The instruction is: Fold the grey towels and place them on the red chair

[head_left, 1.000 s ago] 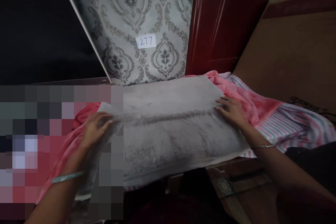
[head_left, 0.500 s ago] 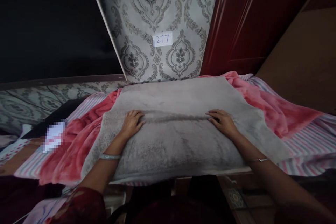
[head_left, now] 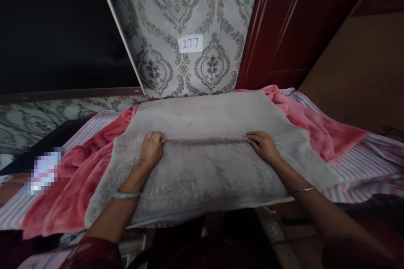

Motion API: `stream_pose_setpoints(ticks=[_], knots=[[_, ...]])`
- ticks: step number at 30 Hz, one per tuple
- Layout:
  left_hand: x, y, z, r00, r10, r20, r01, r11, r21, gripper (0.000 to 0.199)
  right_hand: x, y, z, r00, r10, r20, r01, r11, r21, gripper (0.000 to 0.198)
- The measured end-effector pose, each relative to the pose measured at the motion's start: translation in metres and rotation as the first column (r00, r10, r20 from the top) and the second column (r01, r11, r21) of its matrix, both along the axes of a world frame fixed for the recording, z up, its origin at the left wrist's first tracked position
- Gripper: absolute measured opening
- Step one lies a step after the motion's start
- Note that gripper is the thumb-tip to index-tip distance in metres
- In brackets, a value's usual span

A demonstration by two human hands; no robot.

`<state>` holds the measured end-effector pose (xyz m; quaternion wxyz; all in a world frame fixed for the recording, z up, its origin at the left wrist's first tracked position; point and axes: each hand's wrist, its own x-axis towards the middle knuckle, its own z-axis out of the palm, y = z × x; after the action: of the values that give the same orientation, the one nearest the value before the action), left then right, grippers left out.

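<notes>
A grey fluffy towel (head_left: 205, 164) lies spread over a pink blanket (head_left: 78, 164) on a striped sheet (head_left: 362, 164). My left hand (head_left: 151, 149) rests on the towel left of its middle, fingers curled and pinching the cloth at the end of a dark crease line (head_left: 205, 140). At the right end of the same crease lies my right hand (head_left: 261, 145), fingers bent down on the cloth. Both wrists wear thin bangles.
A patterned grey wall with a paper label "277" (head_left: 190, 43) rises behind. A dark red door (head_left: 293, 25) stands at the right, brown cardboard (head_left: 362, 63) beside it. At the left lies a dark surface (head_left: 57, 29) and a blurred patch (head_left: 44, 170).
My left hand came from the towel's left edge in to the crease, then curled tighter on it. My right hand stayed at the crease's right end. The view shifted left, then slightly right.
</notes>
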<state>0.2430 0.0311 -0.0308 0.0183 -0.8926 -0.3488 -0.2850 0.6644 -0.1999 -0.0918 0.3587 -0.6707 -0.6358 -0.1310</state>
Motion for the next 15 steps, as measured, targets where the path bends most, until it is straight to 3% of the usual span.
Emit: stream_pose_setpoints(ticks=[5, 12, 15], knots=[[0.001, 0.004, 0.001, 0.998, 0.026, -0.055, -0.026, 1.0, 0.002, 0.015, 0.0, 0.002, 0.002, 1.0, -0.005, -0.009, 0.005, 1.0, -0.004, 0.03], [-0.003, 0.009, 0.006, 0.969, -0.097, -0.225, 0.115, 0.991, 0.067, 0.03, -0.002, 0.005, 0.011, 1.0, -0.011, 0.006, 0.011, 0.998, -0.054, 0.028], [-0.005, 0.017, 0.002, 0.972, -0.105, -0.209, 0.127, 0.988, 0.094, 0.031, -0.001, 0.007, 0.013, 0.999, -0.043, 0.022, 0.045, 0.995, -0.09, 0.025]])
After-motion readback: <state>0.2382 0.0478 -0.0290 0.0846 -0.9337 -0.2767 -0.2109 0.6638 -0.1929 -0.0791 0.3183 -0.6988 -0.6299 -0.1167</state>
